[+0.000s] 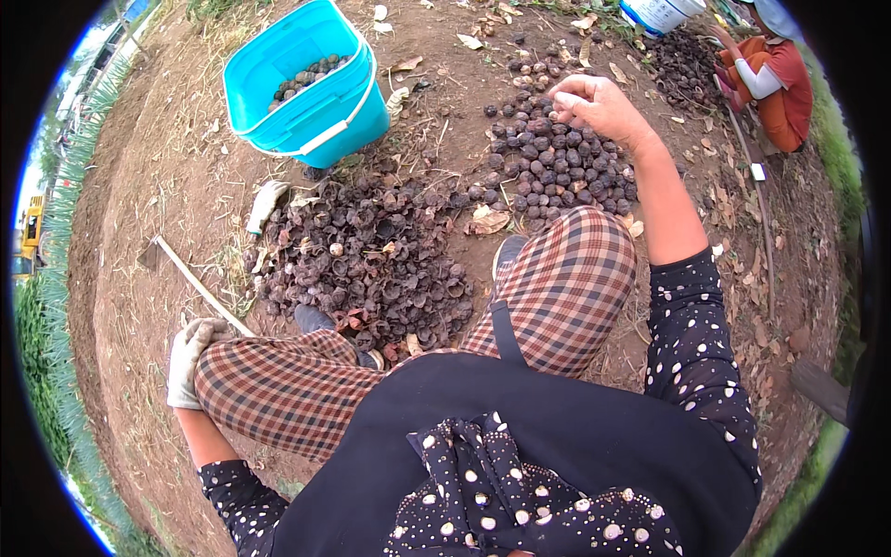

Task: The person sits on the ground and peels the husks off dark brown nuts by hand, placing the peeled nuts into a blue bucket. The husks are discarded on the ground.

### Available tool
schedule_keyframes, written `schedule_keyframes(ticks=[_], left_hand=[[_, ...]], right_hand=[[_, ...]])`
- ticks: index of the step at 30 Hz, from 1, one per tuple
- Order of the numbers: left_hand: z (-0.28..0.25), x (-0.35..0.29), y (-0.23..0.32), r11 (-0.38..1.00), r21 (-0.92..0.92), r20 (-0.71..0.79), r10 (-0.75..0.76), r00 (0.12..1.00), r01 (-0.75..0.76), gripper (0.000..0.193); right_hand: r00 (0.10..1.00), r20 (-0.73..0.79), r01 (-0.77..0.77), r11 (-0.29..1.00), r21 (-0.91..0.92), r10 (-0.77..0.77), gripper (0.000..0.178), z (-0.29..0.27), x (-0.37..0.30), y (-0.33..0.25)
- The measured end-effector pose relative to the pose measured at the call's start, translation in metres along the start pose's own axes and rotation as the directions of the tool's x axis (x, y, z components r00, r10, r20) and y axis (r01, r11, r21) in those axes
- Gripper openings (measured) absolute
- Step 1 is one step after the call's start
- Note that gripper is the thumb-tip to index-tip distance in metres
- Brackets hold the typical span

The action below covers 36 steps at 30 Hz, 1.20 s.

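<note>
My right hand [601, 107], bare, hovers over the far edge of a pile of dark, round, walnut-like nuts [566, 172] beyond my right knee. Its thumb and fingers are curled together in a pinch; whether anything is between them is hidden. My left hand [192, 357] wears a pale work glove and lies on my left knee, holding nothing, beside the wooden handle of a hoe [200, 283]. Between my legs spreads a heap of dark, broken husks [371, 255].
Beyond the husks stands a turquoise bucket [357, 125] with a white handle and some nuts inside. A loose white glove [267, 206] lies beside the heap. At the far right another person [780, 84] crouches by a dark pile [682, 70] and a white bucket [661, 13].
</note>
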State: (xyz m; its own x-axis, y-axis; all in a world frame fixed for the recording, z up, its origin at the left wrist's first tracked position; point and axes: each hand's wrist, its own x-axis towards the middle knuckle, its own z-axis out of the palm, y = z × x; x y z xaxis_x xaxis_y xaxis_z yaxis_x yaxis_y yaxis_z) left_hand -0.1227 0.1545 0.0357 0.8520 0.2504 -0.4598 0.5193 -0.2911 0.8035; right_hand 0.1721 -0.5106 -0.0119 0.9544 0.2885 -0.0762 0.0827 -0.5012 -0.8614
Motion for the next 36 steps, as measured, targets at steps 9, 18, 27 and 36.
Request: schedule_keyframes(ticks=[9, 18, 27, 36], left_hand=[[0.067, 0.042, 0.066, 0.577, 0.8, 0.236, -0.045, 0.971, -0.167, 0.026], [0.124, 0.086, 0.086, 0.482, 0.81, 0.408, -0.053, 0.911, -0.335, 0.035], [0.141, 0.117, 0.084, 0.531, 0.797, 0.401, -0.108, 0.91, -0.288, 0.035], [0.145, 0.126, 0.087, 0.504, 0.793, 0.419, -0.041, 0.907, -0.343, 0.036]], right_hand=[[0.836, -0.139, -0.528, 0.847, 0.062, 0.531, 0.017, 0.037, 0.06, 0.187], [0.964, 0.149, -0.075, 0.766, -0.638, 0.219, 0.018, 0.111, 0.057, 0.226], [0.875, 0.302, -0.003, 0.627, -0.779, 0.379, 0.046, 0.182, 0.097, 0.236], [0.864, 0.186, -0.454, 0.562, 0.691, 0.468, 0.021, 0.173, 0.085, 0.268]])
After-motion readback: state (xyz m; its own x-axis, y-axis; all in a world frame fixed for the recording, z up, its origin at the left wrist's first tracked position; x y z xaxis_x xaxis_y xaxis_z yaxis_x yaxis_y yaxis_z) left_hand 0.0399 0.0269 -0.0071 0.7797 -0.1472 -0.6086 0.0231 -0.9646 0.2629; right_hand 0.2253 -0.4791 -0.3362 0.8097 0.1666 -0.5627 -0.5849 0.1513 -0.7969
